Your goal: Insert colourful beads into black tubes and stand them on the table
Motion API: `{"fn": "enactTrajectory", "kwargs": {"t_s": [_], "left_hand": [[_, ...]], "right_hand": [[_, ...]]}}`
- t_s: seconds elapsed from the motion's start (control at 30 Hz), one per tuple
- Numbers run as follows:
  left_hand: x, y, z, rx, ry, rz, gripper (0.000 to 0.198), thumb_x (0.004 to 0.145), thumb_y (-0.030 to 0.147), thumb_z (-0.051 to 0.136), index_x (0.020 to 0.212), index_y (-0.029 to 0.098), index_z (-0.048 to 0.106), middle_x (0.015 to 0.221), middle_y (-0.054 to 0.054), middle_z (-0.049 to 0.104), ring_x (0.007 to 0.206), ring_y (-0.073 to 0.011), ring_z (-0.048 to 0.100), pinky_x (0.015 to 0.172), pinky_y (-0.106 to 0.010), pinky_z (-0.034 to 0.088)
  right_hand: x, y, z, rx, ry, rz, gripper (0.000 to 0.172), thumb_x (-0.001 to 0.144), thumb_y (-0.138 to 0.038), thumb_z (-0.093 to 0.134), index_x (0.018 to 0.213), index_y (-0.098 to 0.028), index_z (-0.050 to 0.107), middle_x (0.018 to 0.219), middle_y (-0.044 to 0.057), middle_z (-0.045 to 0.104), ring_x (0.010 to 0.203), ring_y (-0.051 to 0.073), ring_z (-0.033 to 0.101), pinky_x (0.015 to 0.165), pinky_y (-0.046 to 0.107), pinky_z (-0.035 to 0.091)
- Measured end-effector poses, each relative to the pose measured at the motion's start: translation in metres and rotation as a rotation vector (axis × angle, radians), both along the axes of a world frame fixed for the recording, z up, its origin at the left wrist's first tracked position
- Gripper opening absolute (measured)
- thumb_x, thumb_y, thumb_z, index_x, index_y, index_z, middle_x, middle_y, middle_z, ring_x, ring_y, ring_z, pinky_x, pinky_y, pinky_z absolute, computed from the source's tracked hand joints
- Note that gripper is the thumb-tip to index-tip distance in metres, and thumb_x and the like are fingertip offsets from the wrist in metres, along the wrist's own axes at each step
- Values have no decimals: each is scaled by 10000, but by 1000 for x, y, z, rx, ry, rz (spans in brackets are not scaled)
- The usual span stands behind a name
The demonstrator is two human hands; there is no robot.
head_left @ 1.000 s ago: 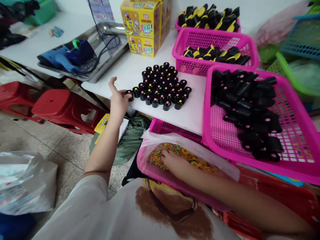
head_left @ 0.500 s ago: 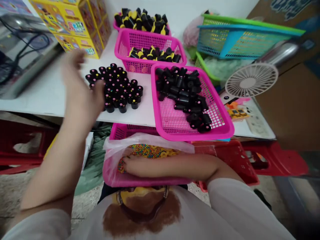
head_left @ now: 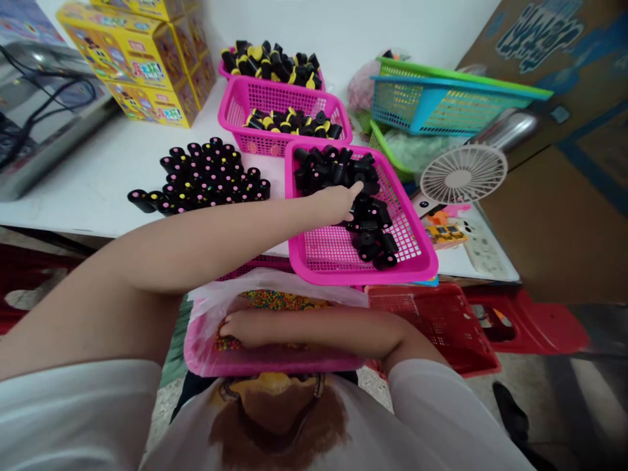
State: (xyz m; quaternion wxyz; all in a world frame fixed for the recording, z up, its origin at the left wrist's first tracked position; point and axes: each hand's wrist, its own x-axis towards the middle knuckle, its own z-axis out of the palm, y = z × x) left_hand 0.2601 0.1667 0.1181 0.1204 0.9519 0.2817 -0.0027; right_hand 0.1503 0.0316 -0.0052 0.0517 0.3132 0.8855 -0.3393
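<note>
My left hand [head_left: 337, 204] reaches across into a pink basket [head_left: 360, 278] of loose black cylinders with pink-dotted ends. Its thumb and fingers close about a black cylinder [head_left: 360, 178] there, though the grip is partly hidden. Inside a lined pink tub [head_left: 206, 360] on my lap, my right hand [head_left: 240, 327] lies with curled fingers among small coloured beads [head_left: 277, 299]. What those fingers hold is hidden. On the table to the left, many black cylinders [head_left: 210, 167] stand close together on end, pink or yellow dots on top. My left forearm covers the front of that group.
Two more pink baskets [head_left: 226, 121] at the back hold black-and-yellow pieces. Yellow boxes [head_left: 142, 65] are stacked at the back left. To the right stand a small fan [head_left: 464, 175], blue and green baskets [head_left: 422, 108] and a cardboard box [head_left: 554, 216]. A red crate [head_left: 436, 327] sits below the table edge.
My left hand has swung right, from above the standing cylinders into the basket of loose ones. More cylinders now stand at the group's left front. My right hand stays in the beads, fingers more curled.
</note>
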Motion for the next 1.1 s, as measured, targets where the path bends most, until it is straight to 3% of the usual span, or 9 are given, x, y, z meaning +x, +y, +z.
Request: {"fn": "enactTrajectory", "kwargs": {"t_s": [0.13, 0.27, 0.4, 0.5, 0.57, 0.7, 0.83, 1.0, 1.1], "left_hand": [[9, 10, -5, -10, -38, -10, 428, 886, 147, 706, 1307, 82, 671, 1055, -148, 762, 979, -298, 726, 836, -350, 525], [-8, 10, 23, -6, -99, 18, 273, 817, 171, 775, 1088, 136, 774, 959, -77, 757, 1045, -308, 718, 980, -393, 532], [-87, -11, 75, 44, -398, 146, 231, 759, 189, 776, 983, 227, 817, 805, 5, 658, 1051, -314, 730, 1048, -513, 533], [-171, -41, 87, 64, -455, 293, 293, 804, 290, 737, 1080, 242, 823, 775, 37, 557, 941, -276, 739, 990, -600, 507], [-223, -64, 71, 77, -481, 340, 343, 806, 379, 769, 1134, 290, 821, 809, 25, 549, 831, -215, 707, 913, -511, 551], [-286, -108, 2, -41, -475, 326, 383, 832, 381, 794, 1200, 276, 805, 869, -28, 597, 693, -170, 608, 717, -357, 583], [-293, -145, -53, -165, -457, 345, 417, 917, 212, 693, 1332, 194, 725, 979, -44, 570, 770, -140, 606, 792, -305, 598], [-282, -165, -86, -144, -589, 421, 327, 917, 169, 705, 1233, 235, 757, 1058, -54, 520, 1006, -180, 621, 941, -333, 605], [-279, -168, -100, -181, -647, 460, 365, 914, 175, 730, 1275, 227, 717, 1113, -66, 601, 1044, -182, 661, 962, -339, 613]], "right_hand": [[-3, 5, -5, 35, 17, 102, 169, 791, 2, 717, 845, -157, 724, 918, 65, 805, 900, 225, 729, 804, 267, 550], [0, 7, -16, -59, 132, 3, 270, 714, 51, 765, 834, -191, 747, 785, -44, 770, 879, 182, 723, 815, 226, 534], [20, 3, -17, -147, 220, -130, 381, 767, 107, 682, 1001, -172, 793, 1021, -14, 818, 959, 146, 732, 877, 209, 532], [40, 0, -11, -222, 260, -163, 351, 836, 44, 685, 1108, -147, 797, 1173, 69, 810, 1070, 196, 746, 971, 289, 547], [52, -4, -4, -261, 279, -234, 347, 887, -6, 675, 1172, -167, 790, 1225, 84, 799, 1113, 211, 746, 1003, 331, 552], [70, -17, 13, -233, 378, -371, 342, 950, -67, 647, 1240, -198, 770, 1254, 89, 790, 1145, 213, 742, 1047, 379, 554], [81, -27, 30, -117, 490, -412, 336, 970, -91, 642, 1268, -201, 753, 1285, 97, 773, 1222, 218, 704, 1102, 407, 535], [87, -35, 37, -84, 478, -441, 312, 985, -123, 636, 1252, -237, 753, 1247, 73, 780, 1199, 219, 708, 1077, 421, 563], [86, -39, 36, -80, 442, -457, 311, 984, -122, 637, 1249, -237, 753, 1255, 73, 777, 1210, 223, 705, 1092, 430, 558]]}}
